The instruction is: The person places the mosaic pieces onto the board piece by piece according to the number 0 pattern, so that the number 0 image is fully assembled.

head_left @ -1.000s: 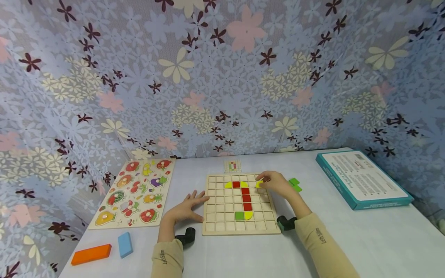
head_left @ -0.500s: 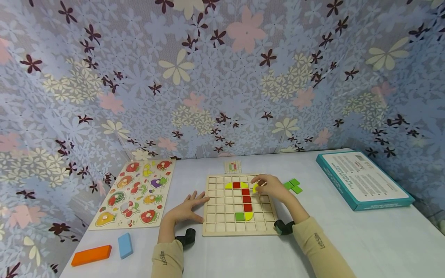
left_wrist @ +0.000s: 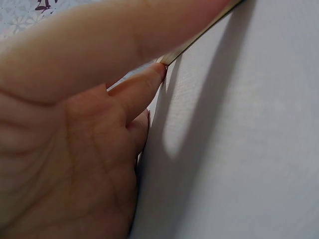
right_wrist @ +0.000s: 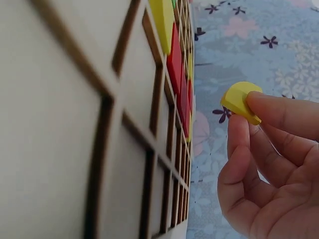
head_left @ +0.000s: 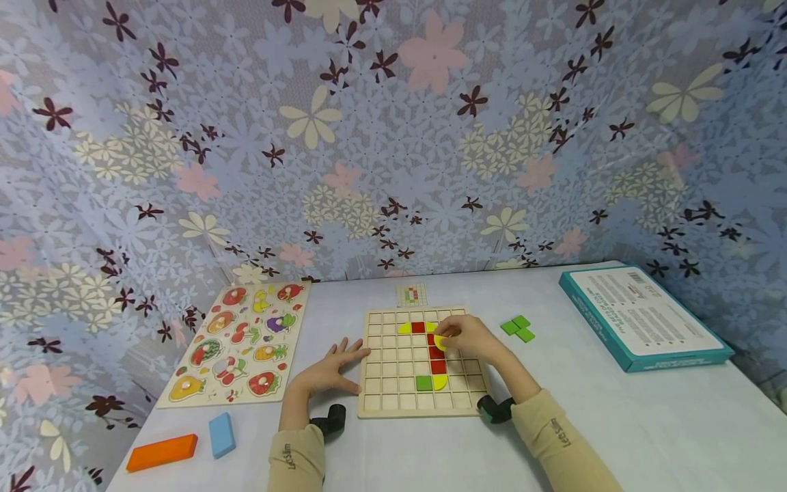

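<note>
Soft, even light fills the head view, bright and without glare, and the hands cast only faint shadows on the tabletop (head_left: 615, 410); the wide lens bows the floral backdrop (head_left: 393, 137) towards the edges. In the left wrist view the palm sits too close and blurs, throwing a broad grey shadow across the white surface. The right wrist view smears the nearest grid board (right_wrist: 75, 124) cells, while the yellow piece (right_wrist: 240, 101) stays fairly sharp.

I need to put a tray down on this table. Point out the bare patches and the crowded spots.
Bare cloth lies between the grid board and the blue box, apart from three green tiles, and along the near right edge. The left side is crowded: the fruit puzzle, orange block and blue block. The left hand and right hand, pinching a yellow piece, occupy the board.
</note>
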Motion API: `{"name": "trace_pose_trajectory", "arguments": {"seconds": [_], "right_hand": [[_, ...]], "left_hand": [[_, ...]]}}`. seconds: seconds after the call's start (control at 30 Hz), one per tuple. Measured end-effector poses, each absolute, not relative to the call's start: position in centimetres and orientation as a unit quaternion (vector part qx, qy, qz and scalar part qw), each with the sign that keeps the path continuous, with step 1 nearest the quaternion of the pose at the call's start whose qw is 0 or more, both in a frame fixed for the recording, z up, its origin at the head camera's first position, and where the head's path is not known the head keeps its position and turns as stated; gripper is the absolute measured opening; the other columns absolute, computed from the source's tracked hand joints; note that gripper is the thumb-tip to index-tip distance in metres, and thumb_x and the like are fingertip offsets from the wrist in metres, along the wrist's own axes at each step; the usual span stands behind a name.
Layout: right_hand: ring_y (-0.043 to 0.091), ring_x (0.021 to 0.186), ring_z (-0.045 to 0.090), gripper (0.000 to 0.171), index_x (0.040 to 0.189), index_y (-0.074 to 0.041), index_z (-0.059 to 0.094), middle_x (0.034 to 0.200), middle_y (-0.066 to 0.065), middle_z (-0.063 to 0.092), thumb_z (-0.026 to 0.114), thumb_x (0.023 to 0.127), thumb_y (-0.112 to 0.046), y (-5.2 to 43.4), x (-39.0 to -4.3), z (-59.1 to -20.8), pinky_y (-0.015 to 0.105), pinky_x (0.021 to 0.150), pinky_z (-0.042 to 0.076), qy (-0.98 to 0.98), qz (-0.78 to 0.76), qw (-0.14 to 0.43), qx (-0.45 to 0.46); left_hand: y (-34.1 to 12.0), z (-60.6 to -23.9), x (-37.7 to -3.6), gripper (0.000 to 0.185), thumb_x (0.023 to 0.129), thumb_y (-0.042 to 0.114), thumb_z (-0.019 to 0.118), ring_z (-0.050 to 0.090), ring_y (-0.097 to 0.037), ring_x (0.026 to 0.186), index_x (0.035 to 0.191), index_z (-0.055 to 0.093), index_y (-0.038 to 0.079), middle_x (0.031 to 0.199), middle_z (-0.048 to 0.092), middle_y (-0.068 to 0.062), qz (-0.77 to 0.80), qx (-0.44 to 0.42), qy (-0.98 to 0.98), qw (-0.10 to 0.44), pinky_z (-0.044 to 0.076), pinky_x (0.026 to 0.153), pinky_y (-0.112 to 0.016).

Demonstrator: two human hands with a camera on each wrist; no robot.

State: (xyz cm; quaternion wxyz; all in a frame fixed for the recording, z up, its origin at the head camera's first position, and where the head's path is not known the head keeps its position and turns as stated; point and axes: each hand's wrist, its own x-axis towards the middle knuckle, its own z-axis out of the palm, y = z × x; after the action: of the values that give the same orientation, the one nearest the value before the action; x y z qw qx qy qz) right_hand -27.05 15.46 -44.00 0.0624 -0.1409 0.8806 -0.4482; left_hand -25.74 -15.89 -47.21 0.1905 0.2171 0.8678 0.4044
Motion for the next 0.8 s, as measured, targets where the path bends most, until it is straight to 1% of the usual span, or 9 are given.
{"name": "trace_pose_trajectory", "arguments": {"seconds": [0.17,0.33,0.57,0.7,0.8], "right_hand": [[0.016,0.078,0.057,0.013,0.095,-0.006,0.068,0.086,0.002,0.063,0.065,0.082,-0.006,14.6,-26.7,-43.9,0.030,0.068,0.049,0.884,-0.441,0.066,-0.139],[0.016,0.074,0.056,0.012,0.092,-0.005,0.069,0.084,0.003,0.063,0.066,0.081,-0.005,14.0,-26.3,-43.9,0.028,0.064,0.050,0.879,-0.445,0.065,-0.159],[0.015,0.077,0.055,0.011,0.092,-0.007,0.069,0.092,0.002,0.064,0.066,0.082,-0.008,13.2,-25.9,-43.8,0.027,0.066,0.049,0.874,-0.443,0.072,-0.187],[0.014,0.078,0.056,0.010,0.092,-0.007,0.069,0.091,0.002,0.065,0.065,0.083,-0.008,12.6,-25.7,-43.7,0.028,0.068,0.049,0.869,-0.443,0.081,-0.205],[0.013,0.077,0.056,0.009,0.092,-0.008,0.069,0.090,0.000,0.065,0.064,0.084,-0.008,12.0,-25.5,-43.9,0.027,0.068,0.049,0.867,-0.440,0.093,-0.213]], "left_hand": [[-15.9,-47.2,-25.7,0.081,0.070,0.018,0.078,-0.010,-0.034,0.140,0.141,0.040,0.013,0.154,0.015,-0.008,0.404,0.216,0.868,0.190,-0.006,0.110,-0.057],[-15.9,-47.2,-25.7,0.081,0.069,0.018,0.078,-0.010,-0.034,0.140,0.141,0.040,0.014,0.154,0.015,-0.008,0.403,0.217,0.869,0.190,-0.006,0.110,-0.057],[-16.0,-47.2,-25.8,0.081,0.069,0.018,0.078,-0.010,-0.035,0.140,0.141,0.040,0.014,0.154,0.016,-0.009,0.401,0.215,0.870,0.188,-0.005,0.109,-0.059],[-16.0,-47.2,-25.7,0.081,0.069,0.018,0.079,-0.010,-0.036,0.140,0.141,0.040,0.014,0.154,0.016,-0.008,0.403,0.212,0.870,0.189,-0.005,0.109,-0.060],[-15.9,-47.3,-25.7,0.081,0.069,0.018,0.079,-0.011,-0.036,0.140,0.141,0.041,0.015,0.154,0.016,-0.008,0.405,0.207,0.870,0.190,-0.005,0.108,-0.061]]}}
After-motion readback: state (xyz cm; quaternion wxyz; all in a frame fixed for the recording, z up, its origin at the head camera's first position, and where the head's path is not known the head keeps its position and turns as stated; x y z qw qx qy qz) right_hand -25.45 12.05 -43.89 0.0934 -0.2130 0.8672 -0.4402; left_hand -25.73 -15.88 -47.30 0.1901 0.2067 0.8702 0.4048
